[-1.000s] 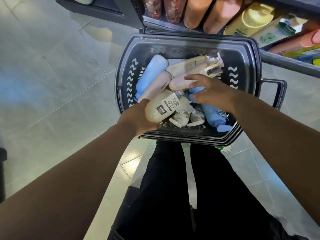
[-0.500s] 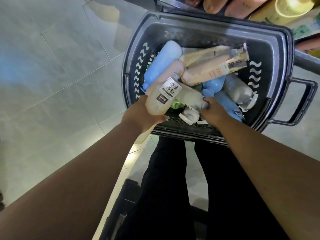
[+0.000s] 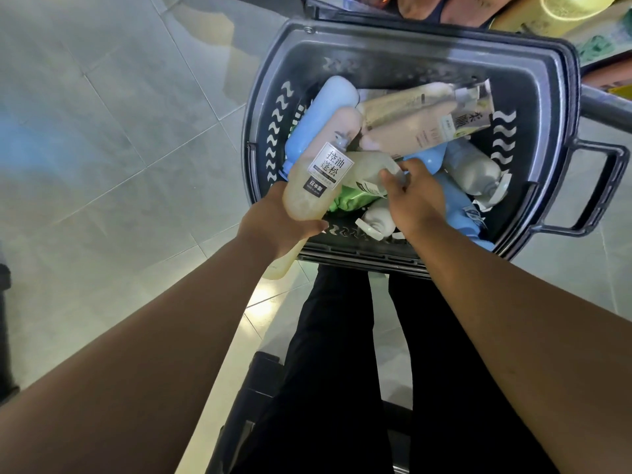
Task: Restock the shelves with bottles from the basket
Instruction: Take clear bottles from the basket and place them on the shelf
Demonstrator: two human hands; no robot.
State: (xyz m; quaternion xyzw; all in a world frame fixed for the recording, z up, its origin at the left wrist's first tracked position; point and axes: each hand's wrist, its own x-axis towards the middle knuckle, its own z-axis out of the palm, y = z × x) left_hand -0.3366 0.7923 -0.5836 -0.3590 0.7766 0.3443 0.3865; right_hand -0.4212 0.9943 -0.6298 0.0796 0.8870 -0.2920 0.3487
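A dark plastic basket (image 3: 561, 138) stands on the floor, filled with several bottles lying on their sides. My left hand (image 3: 273, 222) grips the base of a pale yellow bottle with a white label (image 3: 318, 179), lifted over the basket's near left rim. My right hand (image 3: 415, 196) closes its fingers around a second clear bottle (image 3: 371, 169) just beside it. A light blue bottle (image 3: 321, 118), a pinkish bottle (image 3: 342, 128) and beige bottles (image 3: 410, 128) lie behind. The shelf (image 3: 513, 15) with more bottles shows at the top edge.
Grey tiled floor (image 3: 119, 148) spreads to the left. The basket's side handle (image 3: 602, 186) sticks out to the right. My legs in black trousers (image 3: 342, 371) stand right below the basket. A dark object (image 3: 5, 319) sits at the left edge.
My left hand has raised the labelled bottle higher out of the basket. My right hand moved from the far bottles to the near side and took hold of a clear bottle.
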